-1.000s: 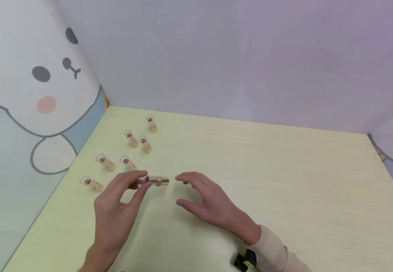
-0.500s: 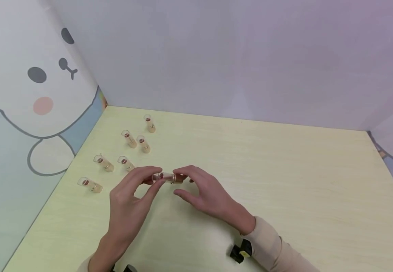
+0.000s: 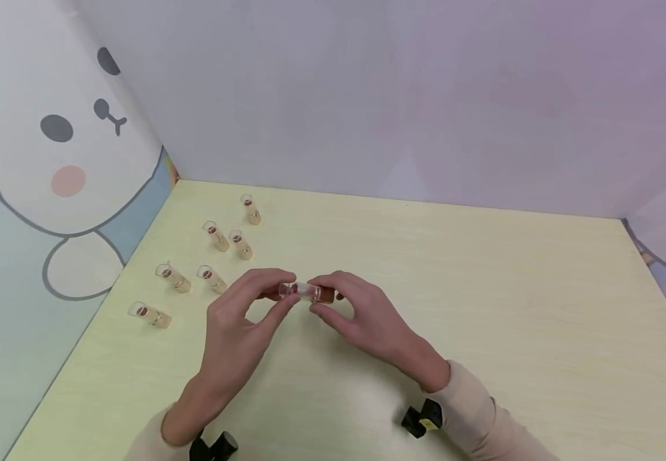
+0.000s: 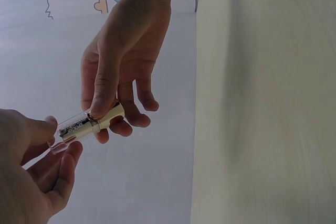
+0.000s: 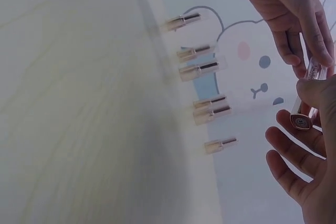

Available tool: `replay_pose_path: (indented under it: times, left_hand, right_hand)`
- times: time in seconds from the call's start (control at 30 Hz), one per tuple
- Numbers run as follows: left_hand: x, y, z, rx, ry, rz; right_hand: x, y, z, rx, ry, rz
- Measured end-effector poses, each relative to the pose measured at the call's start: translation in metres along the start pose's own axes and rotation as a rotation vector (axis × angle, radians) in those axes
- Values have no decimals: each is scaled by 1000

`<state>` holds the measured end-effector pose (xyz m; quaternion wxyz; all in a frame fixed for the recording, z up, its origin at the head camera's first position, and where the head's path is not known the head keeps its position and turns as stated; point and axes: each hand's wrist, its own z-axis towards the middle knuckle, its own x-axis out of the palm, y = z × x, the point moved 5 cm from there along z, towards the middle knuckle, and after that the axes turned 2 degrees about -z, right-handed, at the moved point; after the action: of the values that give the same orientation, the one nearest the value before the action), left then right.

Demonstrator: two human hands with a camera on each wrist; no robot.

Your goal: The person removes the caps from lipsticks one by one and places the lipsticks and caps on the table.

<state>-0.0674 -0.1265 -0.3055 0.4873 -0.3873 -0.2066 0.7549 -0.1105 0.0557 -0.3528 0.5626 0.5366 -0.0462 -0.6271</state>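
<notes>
A lipstick (image 3: pixel 307 292) with a clear cap and a gold base lies sideways between both hands, above the table. At its clear-cap end, my left hand (image 3: pixel 241 330) pinches it between thumb and fingers. My right hand (image 3: pixel 376 320) grips the gold base from the other side; in the left wrist view its thumb (image 4: pixel 105 90) presses along the tube near the metal band. The cap sits on the lipstick, and a dark red tip shows through it. In the right wrist view the flat end of the base (image 5: pixel 301 122) faces the camera.
Several more capped lipsticks (image 3: pixel 173 278) stand upright in loose rows on the left of the pale wooden table (image 3: pixel 483 307). A plain wall (image 3: pixel 396 115) rises behind it, and a cartoon-printed panel (image 3: pixel 10 256) borders the left. Black devices (image 3: pixel 422 419) sit at both wrists.
My left hand has carried the lipstick rightward and slightly away, toward my right hand. The right hand, earlier apart from it with fingers spread, now grips its base.
</notes>
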Motion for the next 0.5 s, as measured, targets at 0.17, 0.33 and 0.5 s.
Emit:
replay_pose_path:
  times: [0.17,0.33,0.5]
  left_hand:
    - [6,-3,8,21,42,-19]
    - [14,-9,16,28,97,-65]
    - [23,-15,21,35,153,-122]
  right_hand:
    - [-18,3,-1,-41,-31,-47]
    - [-40,9,-4,-66,-73,-104]
    - [-58,13,-10,-73,-103,-159]
